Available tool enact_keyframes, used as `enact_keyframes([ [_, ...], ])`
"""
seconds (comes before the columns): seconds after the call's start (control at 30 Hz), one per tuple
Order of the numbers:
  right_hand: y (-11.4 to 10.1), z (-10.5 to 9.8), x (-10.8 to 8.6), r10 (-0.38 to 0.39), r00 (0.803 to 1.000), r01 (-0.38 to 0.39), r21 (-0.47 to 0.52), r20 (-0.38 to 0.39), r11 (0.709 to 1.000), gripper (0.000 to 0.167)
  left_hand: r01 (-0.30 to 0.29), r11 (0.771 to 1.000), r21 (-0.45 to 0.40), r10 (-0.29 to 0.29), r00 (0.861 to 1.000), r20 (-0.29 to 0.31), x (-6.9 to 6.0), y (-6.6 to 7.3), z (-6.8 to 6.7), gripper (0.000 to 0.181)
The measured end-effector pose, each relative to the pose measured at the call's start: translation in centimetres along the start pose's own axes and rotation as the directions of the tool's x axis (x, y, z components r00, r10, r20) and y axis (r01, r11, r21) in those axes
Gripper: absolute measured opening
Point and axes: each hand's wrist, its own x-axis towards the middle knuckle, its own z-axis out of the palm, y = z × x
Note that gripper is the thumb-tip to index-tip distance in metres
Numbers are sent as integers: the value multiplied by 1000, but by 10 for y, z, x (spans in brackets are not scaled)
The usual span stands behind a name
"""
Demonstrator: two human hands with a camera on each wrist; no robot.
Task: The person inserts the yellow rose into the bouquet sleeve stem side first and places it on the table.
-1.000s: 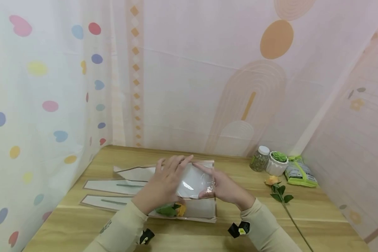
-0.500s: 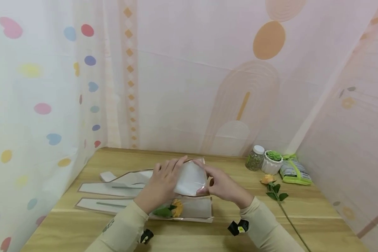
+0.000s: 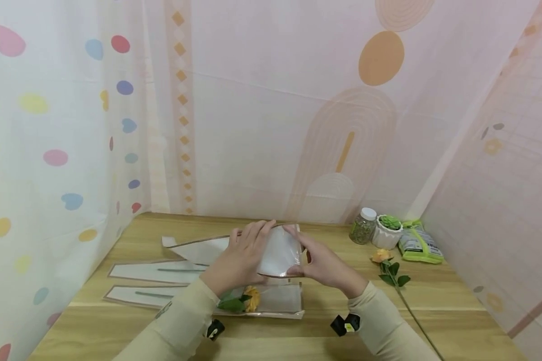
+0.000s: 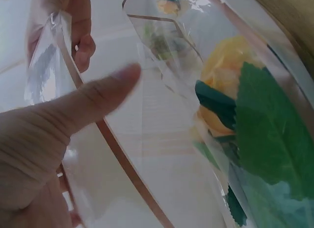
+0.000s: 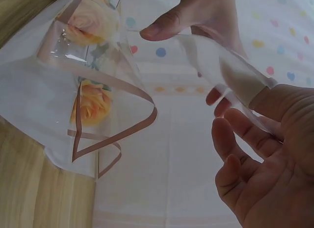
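Note:
In the head view my left hand [image 3: 241, 260] and right hand [image 3: 325, 265] hold a clear flower sleeve [image 3: 275, 255] with a white backing and brown edging. My left thumb [image 4: 105, 95] lies over the film, with fingers behind it. The right hand [image 5: 279, 139] pinches the sleeve's wide end between thumb and fingers. Below it on the table, an orange rose [image 3: 253, 298] with green leaves lies inside another sleeve [image 3: 289, 301]. A further rose [image 5: 91, 103] shows through film in the right wrist view. My hands hide the middle of the sleeves.
Tapered sleeve ends [image 3: 133, 271] with stems in them lie at left. A loose peach rose [image 3: 381, 255] lies at right. Behind it stand a lidded jar [image 3: 363, 226], a potted succulent [image 3: 387, 231] and a green-and-grey packet [image 3: 420, 243]. A patterned curtain [image 3: 253, 125] hangs behind the table.
The held sleeve's wide end has tilted up and looks narrower between the hands. Its tapered tail curled, then straightened. The head view has turned slightly right.

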Motion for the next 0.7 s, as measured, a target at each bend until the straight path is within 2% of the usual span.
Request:
enact_keyframes([
  [0.17, 1, -1, 0, 17, 1000, -17, -8, -6, 1000, 91, -11, 999, 40, 12, 1000, -26, 5, 2, 2, 140],
  [0.3, 5, -1, -2, 30, 999, -30, -1, -15, 1000, 80, -17, 997, 81, 20, 999, -39, 8, 1, 3, 135],
  [0.5, 10, -5, -5, -28, 1000, 29, 63, -3, 998, 60, -9, 998, 57, 10, 1000, -18, 9, -2, 4, 132],
  [0.63, 17, -16, -13, -16, 998, 24, 122, -61, 992, 50, 2, 1000, 30, -2, 1000, -8, 8, -3, 3, 129],
  [0.7, 24, -26, -21, 47, 991, -29, 143, -125, 989, 46, 9, 1000, 19, -9, 1000, -7, 9, -4, 2, 129],
])
